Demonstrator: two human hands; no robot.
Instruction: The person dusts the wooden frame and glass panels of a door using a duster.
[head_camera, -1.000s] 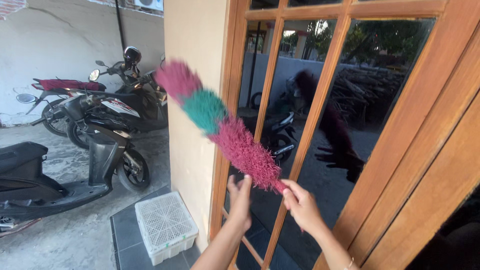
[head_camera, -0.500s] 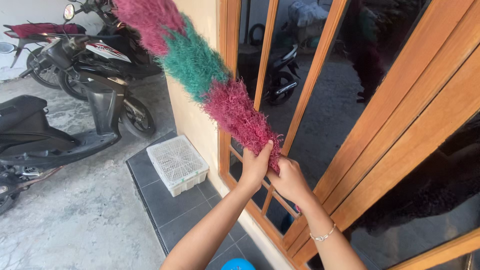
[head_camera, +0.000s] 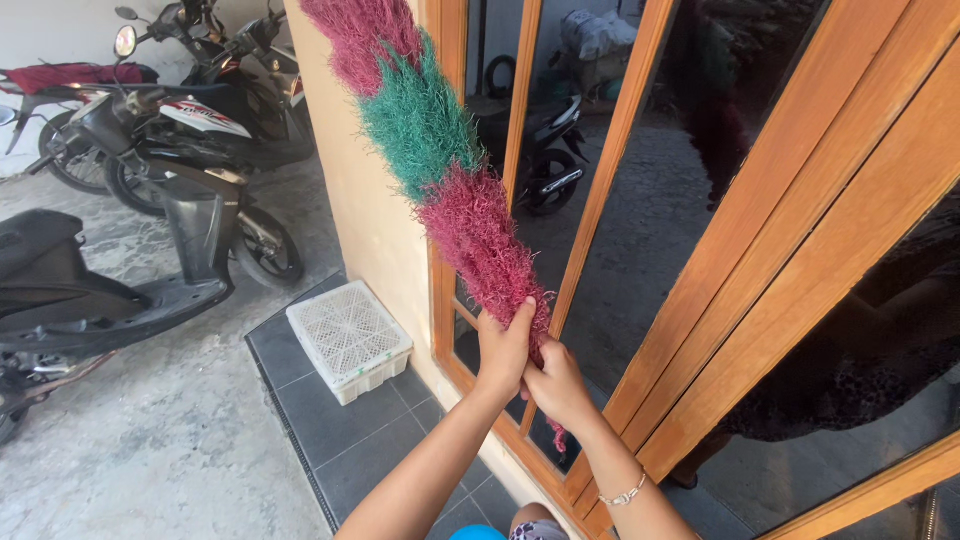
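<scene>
1. Since the earlier frame, both hands have dropped slightly and shifted left; the duster (head_camera: 440, 170) now stands steeper, its far tip running out of the top of the view.
2. Left hand (head_camera: 503, 345): closed around the lower red bristles, thumb up along the fibres.
3. Right hand (head_camera: 556, 385): closed around the base of the duster just below the left hand, the two hands touching. A thin bracelet (head_camera: 625, 493) sits on that wrist.
4. Position of the duster: held upright and tilted left, in front of the wooden window frame (head_camera: 620, 140) and its dark glass panes (head_camera: 650, 200). Whether the bristles touch the glass cannot be told.
5. Progress, as a judgement: the duster is gripped and raised at the window; no sign on the glass shows which panes are wiped, so most of the dusting appears to be left.
6. Appearance of the duster: long, shaggy, fibrous; red at the near end, a green band in the middle, red again at the far end. A few red strands hang below the right hand.
7. Surroundings: white plastic crate (head_camera: 348, 338) on the dark tiles to the left; parked motorcycles (head_camera: 190, 130) farther left.
</scene>
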